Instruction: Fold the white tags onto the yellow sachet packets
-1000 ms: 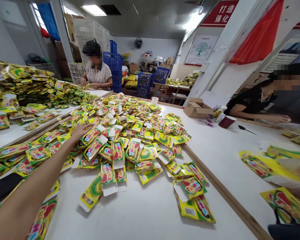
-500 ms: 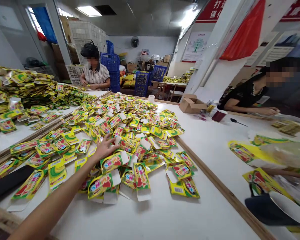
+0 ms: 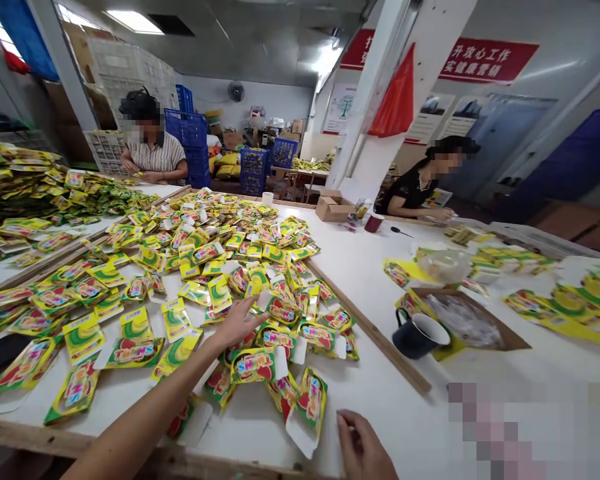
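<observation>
L hand (image 3: pixel 236 325)'s on the pile of boxes (image 3: pixel 253 366), fingers spread; R hand (image 3: pixel 367 451) nearby, curled, can't tell if pinching. Lots w/ flaps (image 3: pixel 300 435) open, so prob plenty left imo.

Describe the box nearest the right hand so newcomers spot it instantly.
On the white table, follow the heap of boxes to its near edge, beside the right hand. Nearest that hand, pick the printed box whose white flap points down the picture.

There's bare white surface (image 3: pixel 365 381) between the right hand (image 3: pixel 366 450) and the wooden strip (image 3: pixel 387 348). Leftward, jumbled cartons (image 3: pixel 220 293) block any low path; right past the strip, a dark mug (image 3: pixel 413 337) stands in the way.
</observation>
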Demonstrator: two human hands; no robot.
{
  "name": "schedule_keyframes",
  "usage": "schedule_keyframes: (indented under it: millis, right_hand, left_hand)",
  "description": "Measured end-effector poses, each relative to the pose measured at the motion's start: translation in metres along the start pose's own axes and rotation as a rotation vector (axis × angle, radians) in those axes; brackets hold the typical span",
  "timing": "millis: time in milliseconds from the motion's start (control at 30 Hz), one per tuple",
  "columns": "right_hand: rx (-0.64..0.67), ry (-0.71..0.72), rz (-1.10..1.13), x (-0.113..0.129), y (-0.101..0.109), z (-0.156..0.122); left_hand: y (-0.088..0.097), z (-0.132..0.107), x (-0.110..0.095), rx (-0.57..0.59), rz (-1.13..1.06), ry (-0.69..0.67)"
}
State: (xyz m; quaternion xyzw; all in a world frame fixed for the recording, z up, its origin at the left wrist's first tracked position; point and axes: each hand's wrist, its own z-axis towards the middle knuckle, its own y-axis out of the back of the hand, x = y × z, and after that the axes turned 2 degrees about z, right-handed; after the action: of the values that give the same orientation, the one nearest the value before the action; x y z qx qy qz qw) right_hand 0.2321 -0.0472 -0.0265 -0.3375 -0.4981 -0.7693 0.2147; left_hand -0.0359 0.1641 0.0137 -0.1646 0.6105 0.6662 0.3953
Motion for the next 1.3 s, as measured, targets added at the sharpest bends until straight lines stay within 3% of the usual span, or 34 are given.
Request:
schedule_keyframes:
  millis: [100,200,300,367,500,633,800,933,1033,1133,1300]
  right_hand:
    - [0.026,0.163,-0.003,0.015,-0.001,0.003]
    - [0.113,0.317,-0.095,0.025,-0.005,0.009]
    - [0.311,0.366,-0.265,0.028,-0.008,0.015]
    - [0.369,0.367,-0.357,0.029,-0.006,0.021]
    - [0.298,0.355,-0.36,0.036,0.009,0.031]
    - [0.183,0.215,-0.108,0.05,0.02,0.026]
    - [0.197,-0.037,0.33,0.061,-0.003,-0.003]
    - [0.21,-0.105,0.532,0.06,-0.014,-0.014]
    - [0.196,-0.029,0.576,0.06,0.0,-0.012]
    - [0.103,0.175,0.565,0.063,0.018,-0.014]
    - [0.008,0.367,0.486,0.068,0.017,-0.034]
  left_hand:
    - [0.001,-0.011,-0.016,-0.02,-0.005,-0.011]
    - [0.013,-0.029,-0.029,-0.063,0.015,-0.015]
    - [0.025,-0.056,-0.044,-0.091,0.003,-0.066]
    - [0.028,-0.078,-0.056,-0.095,-0.04,-0.118]
    - [0.02,-0.119,-0.08,-0.129,-0.16,-0.151]
    - [-0.01,-0.151,-0.095,-0.155,-0.362,-0.099]
    - [-0.052,-0.166,-0.098,-0.058,-0.574,0.024]
    - [-0.06,-0.17,-0.094,0.013,-0.601,0.022]
    - [-0.054,-0.174,-0.093,0.031,-0.62,-0.009]
    - [-0.048,-0.176,-0.098,0.031,-0.788,0.03]
    - [-0.047,-0.177,-0.125,0.188,-1.417,0.371]
